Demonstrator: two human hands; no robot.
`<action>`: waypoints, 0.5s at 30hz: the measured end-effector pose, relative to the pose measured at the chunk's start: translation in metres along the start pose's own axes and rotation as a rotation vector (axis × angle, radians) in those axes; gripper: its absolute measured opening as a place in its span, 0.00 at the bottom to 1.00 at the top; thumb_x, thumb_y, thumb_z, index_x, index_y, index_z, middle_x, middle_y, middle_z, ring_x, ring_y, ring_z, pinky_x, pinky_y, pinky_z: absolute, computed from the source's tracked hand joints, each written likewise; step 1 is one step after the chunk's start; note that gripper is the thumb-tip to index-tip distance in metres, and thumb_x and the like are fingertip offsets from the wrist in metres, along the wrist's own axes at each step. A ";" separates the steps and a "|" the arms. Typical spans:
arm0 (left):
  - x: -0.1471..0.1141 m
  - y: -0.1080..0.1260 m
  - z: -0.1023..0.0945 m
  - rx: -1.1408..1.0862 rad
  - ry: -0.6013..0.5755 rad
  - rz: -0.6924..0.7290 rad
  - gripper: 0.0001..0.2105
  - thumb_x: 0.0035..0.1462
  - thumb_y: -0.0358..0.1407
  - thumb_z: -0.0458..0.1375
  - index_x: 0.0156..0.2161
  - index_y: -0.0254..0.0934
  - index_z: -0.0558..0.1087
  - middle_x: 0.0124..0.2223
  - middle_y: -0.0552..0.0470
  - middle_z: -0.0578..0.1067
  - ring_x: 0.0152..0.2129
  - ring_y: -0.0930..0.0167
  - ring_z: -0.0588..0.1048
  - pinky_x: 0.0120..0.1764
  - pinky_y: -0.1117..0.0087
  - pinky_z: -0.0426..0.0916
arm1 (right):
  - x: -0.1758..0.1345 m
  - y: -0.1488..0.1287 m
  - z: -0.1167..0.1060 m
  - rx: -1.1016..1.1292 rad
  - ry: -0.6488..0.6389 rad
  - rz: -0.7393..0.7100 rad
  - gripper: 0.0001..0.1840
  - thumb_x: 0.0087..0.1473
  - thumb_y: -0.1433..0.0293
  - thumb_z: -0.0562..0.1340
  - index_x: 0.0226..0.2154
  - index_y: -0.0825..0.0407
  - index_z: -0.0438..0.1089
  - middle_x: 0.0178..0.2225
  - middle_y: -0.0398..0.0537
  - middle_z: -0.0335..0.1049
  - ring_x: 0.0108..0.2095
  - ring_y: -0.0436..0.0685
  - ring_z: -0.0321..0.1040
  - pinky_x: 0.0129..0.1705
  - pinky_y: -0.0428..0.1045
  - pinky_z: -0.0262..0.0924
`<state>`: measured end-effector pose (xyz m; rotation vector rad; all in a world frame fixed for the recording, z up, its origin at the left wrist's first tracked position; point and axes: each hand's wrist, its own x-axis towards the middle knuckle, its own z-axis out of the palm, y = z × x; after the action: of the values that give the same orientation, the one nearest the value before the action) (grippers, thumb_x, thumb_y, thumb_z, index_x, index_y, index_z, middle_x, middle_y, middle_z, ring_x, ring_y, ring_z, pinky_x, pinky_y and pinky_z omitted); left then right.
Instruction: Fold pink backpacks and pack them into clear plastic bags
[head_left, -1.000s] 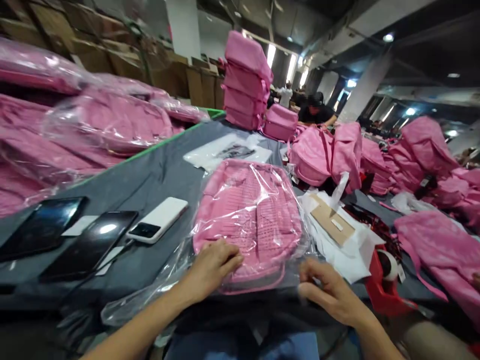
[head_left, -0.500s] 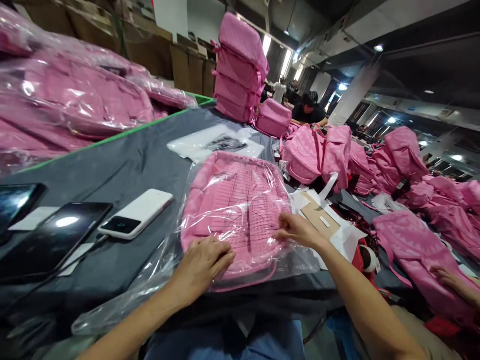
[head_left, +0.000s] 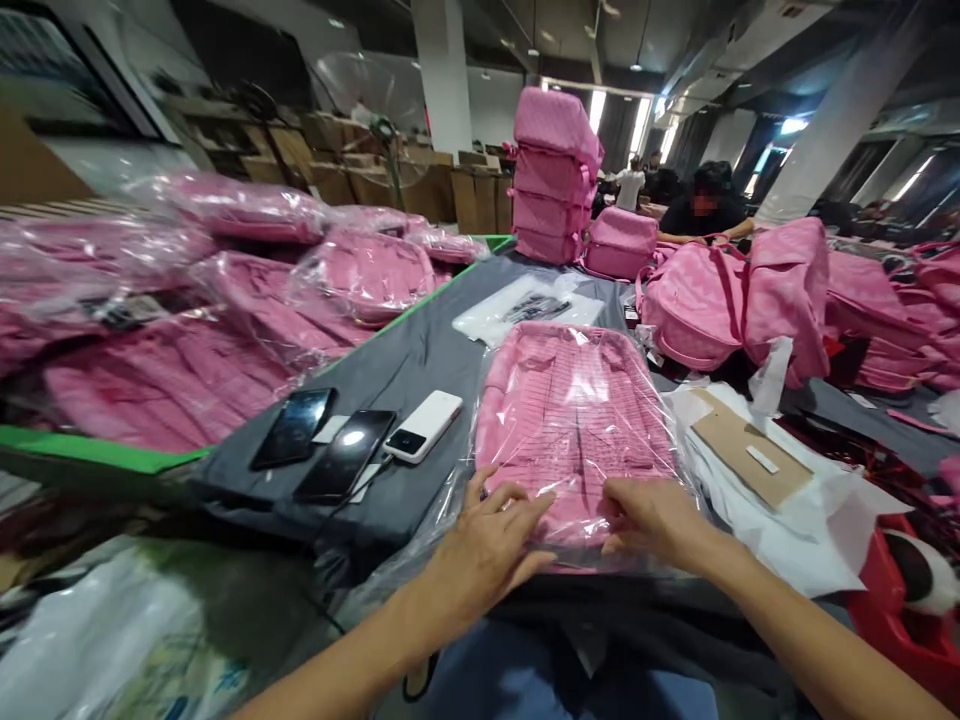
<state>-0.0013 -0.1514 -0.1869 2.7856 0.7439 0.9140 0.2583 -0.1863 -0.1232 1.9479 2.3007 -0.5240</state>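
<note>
A pink backpack (head_left: 581, 410) lies flat inside a clear plastic bag (head_left: 679, 455) on the table's near edge, its straps facing up. My left hand (head_left: 491, 530) rests over the lower left of the bag, open, with its fingers apart. On the lower right, my right hand (head_left: 660, 520) has its fingers curled in and closed on the plastic; its fingertips are partly hidden. The bag's loose film spreads past the backpack on the left side.
To the left, a green-edged bin (head_left: 161, 460) holds several wrapped pink backpacks. Two dark phones (head_left: 349, 455) and a white power bank (head_left: 425, 425) lie beside the bag. Stacked pink bags (head_left: 555, 180) stand behind. Cardboard on white paper (head_left: 750, 450) lies right. A person (head_left: 705, 205) sits farther back.
The camera view has swung left, showing more of the bin. My right hand has moved down the bag to its lower edge, and my left hand's fingers have spread.
</note>
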 end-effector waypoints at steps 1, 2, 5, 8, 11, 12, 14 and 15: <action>-0.007 -0.001 -0.003 0.058 0.010 0.011 0.14 0.66 0.36 0.59 0.55 0.39 0.70 0.38 0.52 0.81 0.42 0.64 0.75 0.63 0.49 0.51 | 0.000 0.001 -0.001 -0.007 -0.004 -0.004 0.18 0.48 0.60 0.75 0.36 0.48 0.70 0.32 0.42 0.77 0.32 0.56 0.71 0.28 0.48 0.40; -0.014 -0.003 -0.006 0.100 0.015 0.003 0.12 0.66 0.34 0.58 0.54 0.39 0.72 0.36 0.53 0.81 0.41 0.65 0.75 0.63 0.49 0.51 | 0.000 0.001 -0.001 -0.008 -0.001 -0.010 0.18 0.48 0.60 0.76 0.35 0.49 0.70 0.32 0.42 0.77 0.32 0.56 0.71 0.28 0.48 0.40; -0.028 -0.016 -0.015 0.111 0.004 -0.116 0.07 0.67 0.33 0.57 0.46 0.41 0.76 0.33 0.55 0.80 0.38 0.67 0.75 0.62 0.51 0.53 | 0.000 0.004 0.002 0.018 0.036 -0.052 0.19 0.46 0.60 0.76 0.34 0.49 0.69 0.32 0.43 0.77 0.32 0.56 0.70 0.28 0.48 0.40; -0.027 -0.030 -0.025 -0.038 -0.104 -0.279 0.07 0.66 0.38 0.57 0.40 0.43 0.78 0.34 0.54 0.80 0.38 0.67 0.75 0.59 0.53 0.58 | 0.000 0.007 0.006 0.037 0.062 -0.058 0.20 0.46 0.60 0.76 0.34 0.48 0.68 0.32 0.42 0.76 0.31 0.56 0.69 0.29 0.48 0.40; -0.013 -0.040 -0.031 -0.205 -0.192 -0.409 0.09 0.64 0.41 0.59 0.36 0.43 0.80 0.34 0.54 0.81 0.35 0.68 0.74 0.55 0.58 0.61 | 0.004 0.007 0.006 0.057 0.084 -0.059 0.20 0.44 0.61 0.77 0.33 0.48 0.68 0.31 0.42 0.76 0.31 0.55 0.68 0.29 0.47 0.41; -0.008 -0.043 -0.032 -0.231 -0.205 -0.441 0.09 0.63 0.41 0.60 0.36 0.43 0.81 0.33 0.54 0.81 0.35 0.68 0.74 0.54 0.59 0.61 | 0.005 0.006 0.005 0.073 0.101 -0.060 0.20 0.43 0.62 0.77 0.32 0.48 0.68 0.31 0.41 0.76 0.30 0.54 0.68 0.29 0.47 0.42; 0.002 -0.047 -0.032 -0.241 -0.235 -0.480 0.08 0.62 0.40 0.61 0.34 0.42 0.82 0.33 0.54 0.81 0.34 0.68 0.75 0.53 0.60 0.61 | 0.004 0.004 0.007 0.133 0.159 -0.062 0.19 0.42 0.65 0.77 0.30 0.48 0.67 0.29 0.40 0.74 0.29 0.54 0.67 0.28 0.47 0.45; 0.005 -0.047 -0.031 -0.233 -0.252 -0.488 0.08 0.61 0.39 0.62 0.33 0.42 0.82 0.32 0.54 0.81 0.34 0.68 0.75 0.53 0.60 0.60 | 0.000 0.004 0.011 0.179 0.224 -0.068 0.18 0.43 0.66 0.75 0.29 0.48 0.66 0.28 0.40 0.73 0.27 0.53 0.66 0.28 0.47 0.46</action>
<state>-0.0359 -0.1089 -0.1710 2.2986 1.1190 0.5092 0.2605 -0.1886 -0.1343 2.1137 2.5429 -0.5619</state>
